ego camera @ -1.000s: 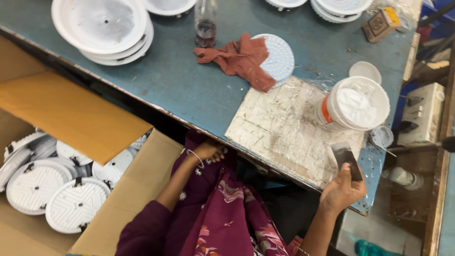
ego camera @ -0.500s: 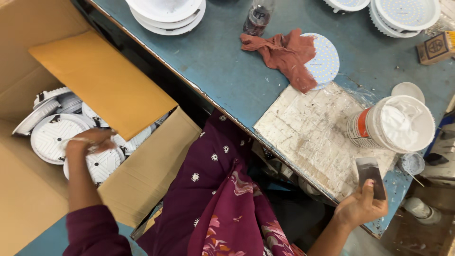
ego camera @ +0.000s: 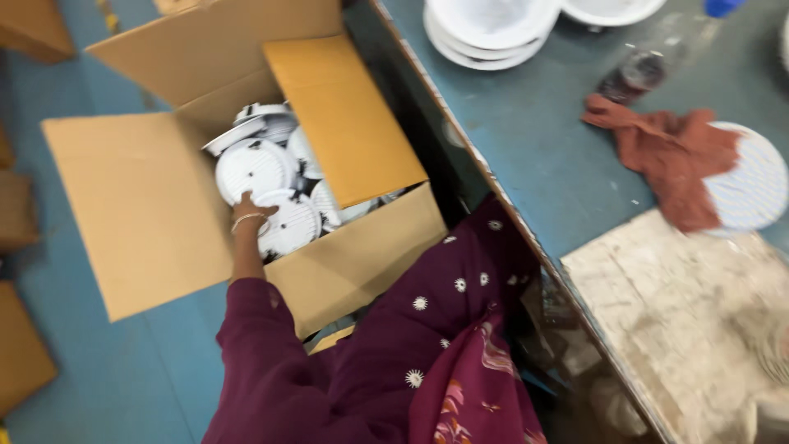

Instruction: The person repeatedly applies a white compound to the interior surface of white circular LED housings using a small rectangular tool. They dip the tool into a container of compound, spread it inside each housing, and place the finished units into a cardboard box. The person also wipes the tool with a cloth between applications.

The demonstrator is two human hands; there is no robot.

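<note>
1. Nearest to me is the maroon sleeve (ego camera: 271, 345) running down from the camera towards the floor on my left; the picture is blurred with motion, so fine detail is uncertain.
2. My left hand (ego camera: 251, 210) is down inside the open cardboard box (ego camera: 148, 205), fingers spread flat over a white round lamp housing (ego camera: 288, 226). It is touching the disc, but I cannot tell whether the fingers have closed around its rim or only rest on top.
3. That housing lies on top of a loose heap of similar white discs (ego camera: 251, 164), some tilted against each other.
4. My right hand is out of view, so its state cannot be judged.
5. Risk, as I judge it: lifting by a flat palm grip on a smooth disc could let it slip back onto the heap and chip. The tilted neighbours could also shift or snag when one piece leaves.
6. The raised box flap (ego camera: 345, 123) stands between box and table edge (ego camera: 493, 181); a disc could catch it.
7. Farther off on the blue table, a rust-coloured rag (ego camera: 666, 156) lies partly over another white disc (ego camera: 752, 189), beside a stack of white housings (ego camera: 489, 29).
</note>
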